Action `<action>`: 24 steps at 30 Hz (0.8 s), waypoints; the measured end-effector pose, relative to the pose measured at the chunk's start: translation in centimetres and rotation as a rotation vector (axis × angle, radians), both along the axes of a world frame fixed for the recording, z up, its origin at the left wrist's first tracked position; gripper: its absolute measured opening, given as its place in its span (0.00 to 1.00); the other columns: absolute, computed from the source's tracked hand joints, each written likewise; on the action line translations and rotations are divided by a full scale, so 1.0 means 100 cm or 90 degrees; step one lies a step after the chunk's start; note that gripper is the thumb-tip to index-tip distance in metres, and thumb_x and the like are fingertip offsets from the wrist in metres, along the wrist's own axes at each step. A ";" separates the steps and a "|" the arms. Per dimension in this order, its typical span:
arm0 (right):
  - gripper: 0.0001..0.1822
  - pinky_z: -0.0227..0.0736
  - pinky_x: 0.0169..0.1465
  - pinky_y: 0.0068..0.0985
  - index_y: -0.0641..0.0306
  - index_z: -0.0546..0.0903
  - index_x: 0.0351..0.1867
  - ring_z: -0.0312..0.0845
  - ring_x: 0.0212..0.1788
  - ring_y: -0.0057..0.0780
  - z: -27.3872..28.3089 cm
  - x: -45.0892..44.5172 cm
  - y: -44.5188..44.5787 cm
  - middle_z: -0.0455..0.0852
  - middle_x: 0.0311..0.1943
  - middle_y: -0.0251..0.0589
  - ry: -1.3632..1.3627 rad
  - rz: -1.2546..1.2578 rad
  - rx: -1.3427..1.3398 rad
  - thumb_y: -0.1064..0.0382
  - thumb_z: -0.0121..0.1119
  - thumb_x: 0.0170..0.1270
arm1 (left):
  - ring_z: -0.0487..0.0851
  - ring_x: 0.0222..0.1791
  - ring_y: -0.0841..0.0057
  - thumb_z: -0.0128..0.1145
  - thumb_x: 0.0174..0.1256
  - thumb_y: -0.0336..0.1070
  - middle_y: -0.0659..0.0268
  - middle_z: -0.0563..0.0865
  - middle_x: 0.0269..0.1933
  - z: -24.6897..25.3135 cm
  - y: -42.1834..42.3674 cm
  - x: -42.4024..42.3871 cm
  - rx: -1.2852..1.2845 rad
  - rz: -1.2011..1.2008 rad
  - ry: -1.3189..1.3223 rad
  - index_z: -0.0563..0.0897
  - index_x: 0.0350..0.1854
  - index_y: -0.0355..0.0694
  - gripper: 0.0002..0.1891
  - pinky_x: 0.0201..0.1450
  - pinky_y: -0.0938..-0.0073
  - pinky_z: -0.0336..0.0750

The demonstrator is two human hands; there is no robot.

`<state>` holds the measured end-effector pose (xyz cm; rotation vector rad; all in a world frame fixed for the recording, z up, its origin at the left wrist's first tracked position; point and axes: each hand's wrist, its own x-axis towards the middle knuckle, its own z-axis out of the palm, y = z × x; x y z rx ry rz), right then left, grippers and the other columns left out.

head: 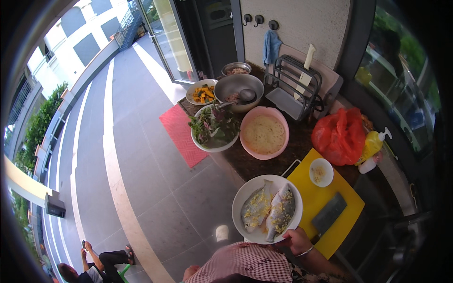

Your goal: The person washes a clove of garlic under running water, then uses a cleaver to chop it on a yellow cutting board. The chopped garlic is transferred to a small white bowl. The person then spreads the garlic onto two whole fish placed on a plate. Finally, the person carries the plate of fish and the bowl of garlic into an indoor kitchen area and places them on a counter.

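Observation:
My right hand (297,241) grips the near rim of a white plate (238,198), thumb on top, with a metal bangle at the wrist. Two whole fish, one on the left (255,207) and one on the right (281,211), lie on it, scattered with chopped yellowish bits, perhaps ginger or garlic. The plate is beside the left edge of a yellow cutting board (327,244). A cleaver (330,214) and a small white bowl (321,172) with leftover bits rest on that board. Only part of my left hand (191,271) shows, low beside the checked apron (240,263); its fingers are mostly hidden.
On the dark counter stand a pink basin (264,134) of cloudy liquid, a bowl of leafy greens (214,129), a metal bowl with a ladle (247,94) and a dish of cut pumpkin (202,92). A red plastic bag (339,138) and knife rack (295,85) line the wall. A person (95,261) sits lower left.

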<state>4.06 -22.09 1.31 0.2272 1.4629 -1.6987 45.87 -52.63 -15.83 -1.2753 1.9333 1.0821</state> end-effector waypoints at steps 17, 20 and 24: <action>0.23 0.87 0.46 0.46 0.76 0.77 0.55 0.87 0.43 0.47 0.085 0.103 0.041 0.88 0.43 0.53 -0.043 -0.454 -0.041 0.69 0.50 0.58 | 0.86 0.37 0.76 0.55 0.78 0.49 0.65 0.87 0.46 0.127 -0.045 -0.457 0.225 -0.306 0.679 0.71 0.73 0.42 0.27 0.34 0.76 0.79; 0.22 0.86 0.50 0.44 0.79 0.77 0.55 0.87 0.43 0.49 0.065 0.119 0.060 0.88 0.45 0.55 -0.065 -0.478 -0.043 0.68 0.49 0.60 | 0.88 0.40 0.69 0.53 0.78 0.53 0.58 0.87 0.49 0.175 0.017 -0.528 0.458 -0.223 0.540 0.58 0.80 0.47 0.34 0.36 0.71 0.80; 0.24 0.85 0.52 0.46 0.81 0.75 0.57 0.87 0.45 0.52 0.071 0.132 0.068 0.87 0.46 0.57 -0.022 -0.466 0.033 0.68 0.49 0.59 | 0.88 0.40 0.61 0.54 0.77 0.54 0.51 0.86 0.50 0.189 0.073 -0.575 0.644 -0.124 0.371 0.47 0.83 0.55 0.40 0.38 0.64 0.82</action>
